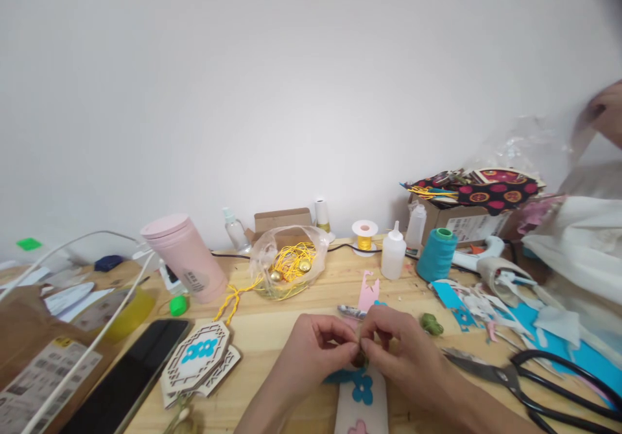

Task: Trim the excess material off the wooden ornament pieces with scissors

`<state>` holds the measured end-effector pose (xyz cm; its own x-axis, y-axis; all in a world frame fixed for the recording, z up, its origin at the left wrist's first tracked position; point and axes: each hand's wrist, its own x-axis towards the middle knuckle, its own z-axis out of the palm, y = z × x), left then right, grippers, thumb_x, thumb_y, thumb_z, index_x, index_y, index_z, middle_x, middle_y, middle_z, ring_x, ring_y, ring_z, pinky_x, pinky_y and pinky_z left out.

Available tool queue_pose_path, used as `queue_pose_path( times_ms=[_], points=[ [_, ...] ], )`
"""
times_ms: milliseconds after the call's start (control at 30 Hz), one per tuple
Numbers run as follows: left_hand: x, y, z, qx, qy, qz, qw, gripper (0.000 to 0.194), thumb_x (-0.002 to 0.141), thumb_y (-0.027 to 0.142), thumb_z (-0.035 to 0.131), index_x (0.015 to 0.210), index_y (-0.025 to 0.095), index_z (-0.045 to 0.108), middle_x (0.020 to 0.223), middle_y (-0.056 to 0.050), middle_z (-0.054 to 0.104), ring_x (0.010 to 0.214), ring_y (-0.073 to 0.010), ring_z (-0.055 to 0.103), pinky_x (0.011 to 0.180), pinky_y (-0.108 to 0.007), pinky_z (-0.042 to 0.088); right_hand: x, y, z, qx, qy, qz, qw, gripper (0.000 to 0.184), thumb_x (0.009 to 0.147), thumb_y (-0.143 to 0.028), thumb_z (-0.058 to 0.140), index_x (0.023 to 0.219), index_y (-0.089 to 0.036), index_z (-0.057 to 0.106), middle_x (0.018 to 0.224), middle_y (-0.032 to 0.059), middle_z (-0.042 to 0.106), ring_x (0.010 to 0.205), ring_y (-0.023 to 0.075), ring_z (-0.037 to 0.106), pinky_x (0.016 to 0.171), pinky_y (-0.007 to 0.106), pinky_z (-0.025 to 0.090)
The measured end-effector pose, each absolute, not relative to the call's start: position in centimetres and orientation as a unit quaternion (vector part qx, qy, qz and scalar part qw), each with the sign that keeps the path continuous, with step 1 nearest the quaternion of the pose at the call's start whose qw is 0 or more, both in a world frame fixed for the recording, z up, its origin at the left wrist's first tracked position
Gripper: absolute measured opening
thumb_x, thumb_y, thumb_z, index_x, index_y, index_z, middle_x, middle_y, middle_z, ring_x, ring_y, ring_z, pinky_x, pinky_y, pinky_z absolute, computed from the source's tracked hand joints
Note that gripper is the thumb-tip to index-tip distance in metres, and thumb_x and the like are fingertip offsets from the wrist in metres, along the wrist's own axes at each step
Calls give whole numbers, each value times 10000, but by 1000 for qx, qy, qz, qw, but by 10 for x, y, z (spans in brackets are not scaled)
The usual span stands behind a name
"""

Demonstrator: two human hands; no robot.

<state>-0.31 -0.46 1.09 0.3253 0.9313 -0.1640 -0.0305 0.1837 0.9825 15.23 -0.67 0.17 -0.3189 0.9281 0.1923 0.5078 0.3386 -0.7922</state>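
Note:
My left hand (pixel 315 350) and my right hand (pixel 396 346) meet over the front middle of the table, thumbs and forefingers pinched together. Between the fingertips is a small dark greenish thing, mostly hidden, whose kind I cannot make out. Just below them lies a white strip (pixel 376 414) bearing a blue flower cutout (pixel 362 388) and a pink one (pixel 358 427) at the bottom edge. Behind the hands lie a pen (pixel 352 312) and a pink cut-out scrap (pixel 368 295). A small olive thread bundle (pixel 431 324) sits right of my right hand.
Black-handled scissors (pixel 510 376) lie at right near blue scraps (pixel 539 330). A teal thread cone (pixel 437 256) and squeeze bottle (pixel 392 256) stand behind. Leftward are a bag of yellow cord (pixel 296 262), pink tumbler (pixel 184 256), hexagonal wooden pendants (pixel 197 356) and phone (pixel 129 376). Someone's arm (pixel 602 113) shows far right.

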Motion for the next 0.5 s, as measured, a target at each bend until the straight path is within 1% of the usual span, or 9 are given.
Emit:
queue_pose_path(
  times_ms=[133, 333, 500],
  points=[
    [-2, -5, 11, 507, 435, 386, 636, 28, 558, 105, 665, 555, 127, 648, 542, 2, 617, 515, -95, 547, 527, -214, 440, 153, -7, -1, -472, -729, 361, 340, 136, 688, -139, 447, 616, -171, 557, 568, -20, 544, 526, 99, 438, 479, 200, 318],
    [-4, -5, 7, 482, 415, 404, 657, 108, 565, 165, 710, 610, 128, 619, 543, 6, 624, 484, -92, 562, 490, -204, 437, 152, -6, -2, -473, -709, 385, 354, 114, 666, -127, 453, 605, -168, 539, 537, -38, 502, 509, 90, 418, 464, 191, 315],
    [-6, -4, 6, 469, 403, 411, 670, 118, 584, 150, 710, 652, 133, 615, 570, 20, 616, 488, -71, 548, 481, -178, 426, 152, -5, 0, -458, -714, 388, 361, 113, 666, -127, 452, 605, -173, 535, 553, -37, 511, 514, 88, 424, 473, 190, 323]
  ],
)
